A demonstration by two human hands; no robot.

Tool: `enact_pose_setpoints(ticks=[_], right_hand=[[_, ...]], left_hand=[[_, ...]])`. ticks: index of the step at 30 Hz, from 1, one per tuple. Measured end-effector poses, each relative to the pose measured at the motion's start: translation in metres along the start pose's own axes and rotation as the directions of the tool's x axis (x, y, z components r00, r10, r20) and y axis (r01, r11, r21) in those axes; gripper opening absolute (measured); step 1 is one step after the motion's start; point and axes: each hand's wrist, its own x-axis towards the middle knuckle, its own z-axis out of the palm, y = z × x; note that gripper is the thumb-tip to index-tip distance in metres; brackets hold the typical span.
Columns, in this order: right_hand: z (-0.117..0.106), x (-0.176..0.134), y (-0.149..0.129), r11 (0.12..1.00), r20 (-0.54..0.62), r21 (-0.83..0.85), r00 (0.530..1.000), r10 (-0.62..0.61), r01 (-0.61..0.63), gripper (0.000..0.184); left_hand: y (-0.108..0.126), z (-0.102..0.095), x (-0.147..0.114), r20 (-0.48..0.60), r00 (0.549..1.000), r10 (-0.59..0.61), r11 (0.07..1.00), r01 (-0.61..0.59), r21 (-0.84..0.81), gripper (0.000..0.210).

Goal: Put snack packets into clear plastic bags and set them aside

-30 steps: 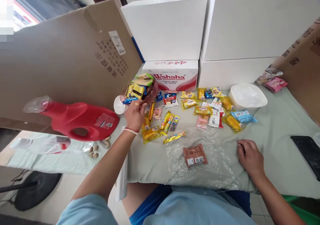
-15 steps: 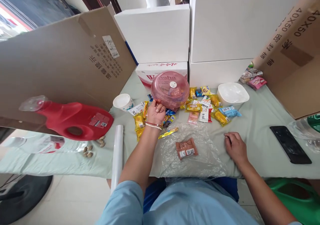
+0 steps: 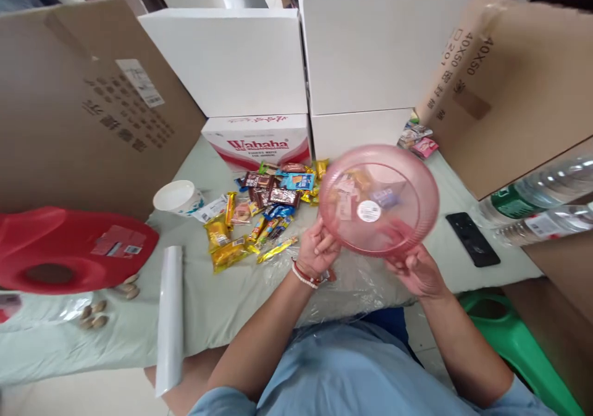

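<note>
My left hand (image 3: 319,249) and right hand (image 3: 417,270) pinch a round, translucent pink plastic bowl (image 3: 382,191) by its near edge above colourful plastic-wrapped snacks (image 3: 296,181), so a slackened grip could drop it

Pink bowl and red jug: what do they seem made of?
Pink bowl: likely see-through tinted plastic with a ribbed wall; shapes behind it show through.
Red jug: probably opaque plastic, smooth with a soft sheen, judging by its rounded, moulded-looking body.

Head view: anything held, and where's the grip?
The pink bowl, by its edge: left hand at the near left, right hand at the near right.
</note>
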Motion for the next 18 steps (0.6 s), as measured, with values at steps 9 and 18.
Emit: enact_pose_setpoints(ticks=[9,18], right_hand=[[-0.081,0.003,-0.063,0.815,-0.263,-0.578,0.938,-0.225,0.033,0.033],[-0.164,0.126,-0.042,-0.234,-0.288,-0.92,0.947,-0.143,-0.315,0.047]], left_hand=[[-0.05,-0.006,-0.013,-0.032,0.995,0.094,0.657,-0.038,0.753,0.032],[-0.026,-0.078,-0.082,0.153,0.87,0.468,-0.013,-0.166,0.986,0.027]])
